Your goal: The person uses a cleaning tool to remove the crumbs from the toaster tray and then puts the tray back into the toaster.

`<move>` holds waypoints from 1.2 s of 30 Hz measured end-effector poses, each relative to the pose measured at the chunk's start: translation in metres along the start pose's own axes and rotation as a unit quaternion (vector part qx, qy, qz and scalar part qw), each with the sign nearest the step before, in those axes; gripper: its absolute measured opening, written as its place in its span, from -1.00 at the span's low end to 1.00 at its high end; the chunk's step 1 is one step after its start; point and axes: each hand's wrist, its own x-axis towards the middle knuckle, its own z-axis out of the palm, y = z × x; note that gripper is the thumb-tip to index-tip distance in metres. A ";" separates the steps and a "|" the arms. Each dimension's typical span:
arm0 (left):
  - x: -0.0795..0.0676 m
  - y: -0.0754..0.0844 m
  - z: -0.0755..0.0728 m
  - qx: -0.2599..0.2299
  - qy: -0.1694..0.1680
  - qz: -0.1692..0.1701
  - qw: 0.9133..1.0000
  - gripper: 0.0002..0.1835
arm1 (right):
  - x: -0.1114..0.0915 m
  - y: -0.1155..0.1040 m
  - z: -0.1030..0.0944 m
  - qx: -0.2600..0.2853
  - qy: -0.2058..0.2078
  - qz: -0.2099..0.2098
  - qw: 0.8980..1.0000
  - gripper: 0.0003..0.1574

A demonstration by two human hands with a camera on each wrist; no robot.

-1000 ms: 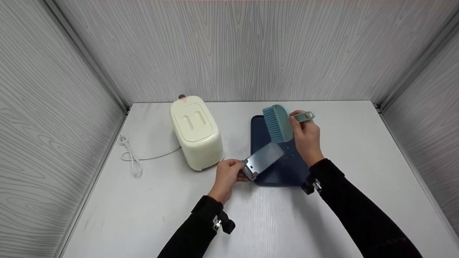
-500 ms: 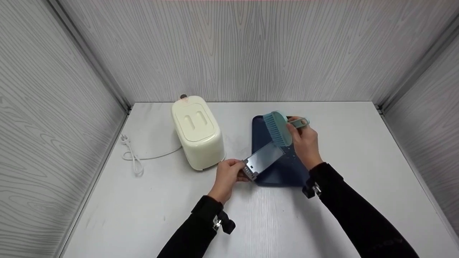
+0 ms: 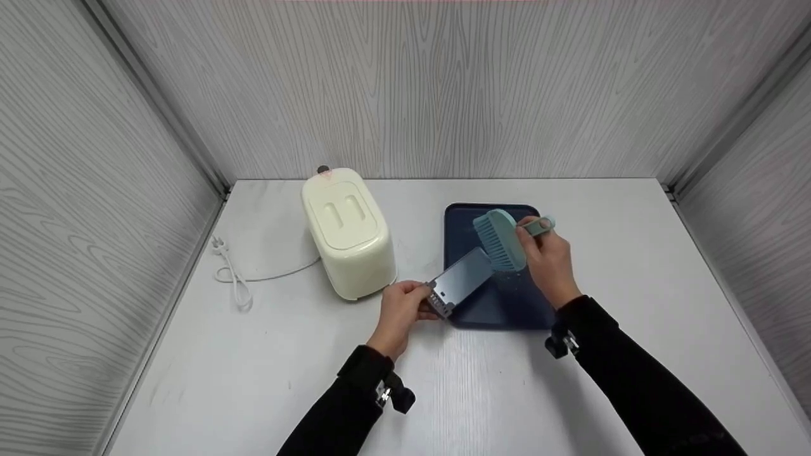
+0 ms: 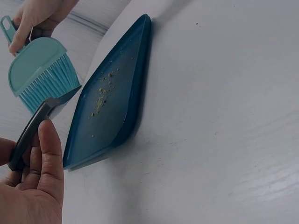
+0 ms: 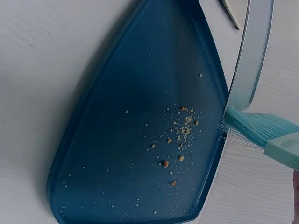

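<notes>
My left hand point(image 3: 399, 311) pinches the dark end of a flat, shiny metal crumb tray point(image 3: 466, 280), held tilted above a dark blue tray point(image 3: 500, 318). In my right hand point(image 3: 550, 258) is the short handle of a light teal brush point(image 3: 507, 244). Its bristles point(image 4: 50, 86) touch the crumb tray's far end, and in the right wrist view the bristle tips point(image 5: 240, 122) bend against that edge. Brown and yellowish crumbs point(image 5: 183, 130) lie scattered on the blue tray. The right hand is mostly out of the right wrist view.
A cream toaster point(image 3: 355, 253) with a lid on top stands left of the blue tray. Its white cord point(image 3: 237, 278) and plug lie on the table at the left. Grey wood-grain walls point(image 3: 405, 88) enclose the back and sides of the white table point(image 3: 304, 386).
My right hand and the brush have moved down and slightly right, toward the crumb tray's outer end. The left hand stays nearly in place; the crumb tray has shifted only slightly.
</notes>
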 end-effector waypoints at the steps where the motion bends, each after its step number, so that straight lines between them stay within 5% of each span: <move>1: 0.000 0.000 0.000 0.000 0.001 0.001 1.000 -0.79 | 0.000 0.000 0.000 -0.003 0.001 0.000 1.000 -0.67; 26: 0.000 0.001 -0.001 -0.002 0.014 -0.003 1.000 -0.77 | -0.006 0.009 -0.012 -0.018 0.020 -0.010 1.000 -0.71; 36: 0.000 0.000 -0.001 -0.003 0.014 -0.004 1.000 -0.78 | -0.002 0.008 -0.027 -0.007 0.051 0.050 0.997 -0.58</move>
